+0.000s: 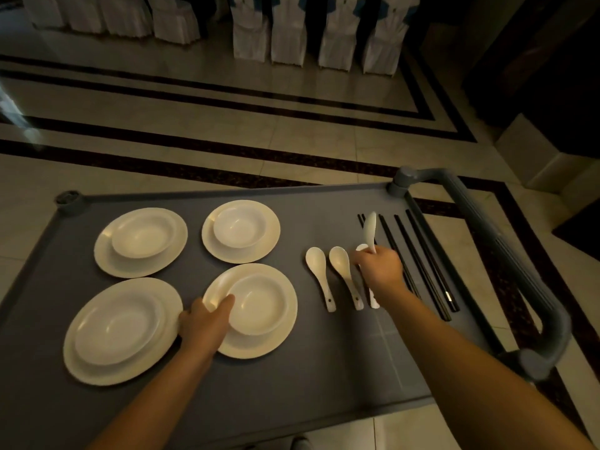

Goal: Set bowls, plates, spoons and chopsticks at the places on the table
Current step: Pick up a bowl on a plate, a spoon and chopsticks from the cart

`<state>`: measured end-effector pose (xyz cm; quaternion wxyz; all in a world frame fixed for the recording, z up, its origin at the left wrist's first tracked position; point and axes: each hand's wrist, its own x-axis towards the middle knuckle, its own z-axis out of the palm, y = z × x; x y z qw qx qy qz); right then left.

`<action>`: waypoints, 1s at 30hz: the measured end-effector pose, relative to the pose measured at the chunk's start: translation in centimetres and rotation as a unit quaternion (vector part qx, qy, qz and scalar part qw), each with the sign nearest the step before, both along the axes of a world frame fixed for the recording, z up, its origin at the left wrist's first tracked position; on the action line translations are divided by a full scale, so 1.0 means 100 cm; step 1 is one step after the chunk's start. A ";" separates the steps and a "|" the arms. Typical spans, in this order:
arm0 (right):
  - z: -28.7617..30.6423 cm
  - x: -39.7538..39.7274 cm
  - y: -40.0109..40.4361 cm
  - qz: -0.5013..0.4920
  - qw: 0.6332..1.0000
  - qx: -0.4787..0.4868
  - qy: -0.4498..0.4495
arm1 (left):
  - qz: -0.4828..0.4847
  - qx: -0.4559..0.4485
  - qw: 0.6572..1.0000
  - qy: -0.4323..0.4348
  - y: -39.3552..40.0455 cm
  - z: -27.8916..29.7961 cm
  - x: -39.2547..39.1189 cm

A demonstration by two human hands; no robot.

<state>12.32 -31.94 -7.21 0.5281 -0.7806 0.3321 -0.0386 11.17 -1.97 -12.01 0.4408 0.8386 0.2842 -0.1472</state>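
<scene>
Right hand (381, 269) is pinching a spoon (370, 232) upright, near the cart (292, 384)'s handle edge; left hand (204, 323) fingers are clamping the near plate (259, 347)'s rim.

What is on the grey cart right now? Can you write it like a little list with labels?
surface: grey cart
plates: four, each with a bowl on it
left hand: gripping the near right plate, thumb on the rim of its bowl
right hand: holding one spoon lifted, pointing up
spoons lying flat: three; two in full view, one partly hidden under the right hand
chopsticks: black, laid side by side at the right, next to the cart handle
background: row of white-covered chairs
</scene>
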 end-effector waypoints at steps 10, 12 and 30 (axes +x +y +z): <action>-0.027 0.004 -0.072 0.006 0.958 -0.241 0.154 | 0.007 0.003 1.000 0.002 -0.003 0.002 -0.001; -0.030 0.005 -0.070 0.038 0.953 -0.243 0.177 | 0.007 0.003 1.000 -0.001 -0.003 0.002 -0.001; -0.036 0.020 -0.072 0.095 0.919 -0.288 0.251 | -0.002 -0.008 1.000 -0.004 -0.002 0.008 -0.004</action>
